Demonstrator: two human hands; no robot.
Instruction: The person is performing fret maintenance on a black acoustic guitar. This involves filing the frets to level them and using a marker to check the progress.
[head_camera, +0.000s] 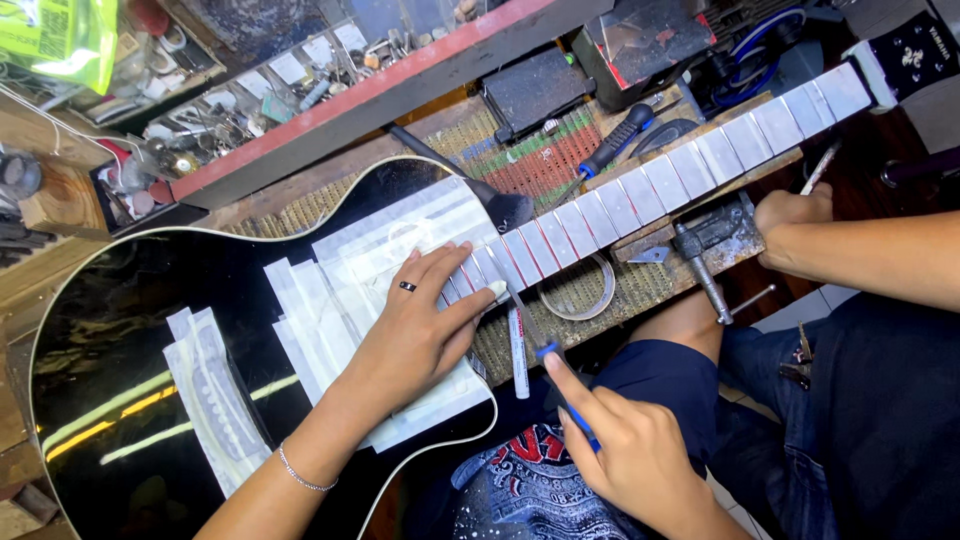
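Black acoustic guitar (120, 330) lies flat on the bench, body to the left, neck (680, 175) running up to the right with every fret gap masked in white tape. More tape strips cover the top around the soundhole. The left hand (420, 325) rests flat on that tape right where the neck meets the body, fingers spread open and pressing down, ring on one finger, bracelet on the wrist. The right hand (625, 445) sits just below the bench edge, fingers closed around a blue-handled tool (560, 385) whose tip points up at the last frets. A white marker pen (517, 350) lies just beside that tip, and a roll of tape (580, 290) sits under the neck. A metal clamp (710, 250) hangs off the neck support, and another person's hand (790, 215) rests right next to it. Behind the neck there's a screwdriver (615, 140), a dark brush (460, 180) and a cluttered red-edged shelf (380, 90).
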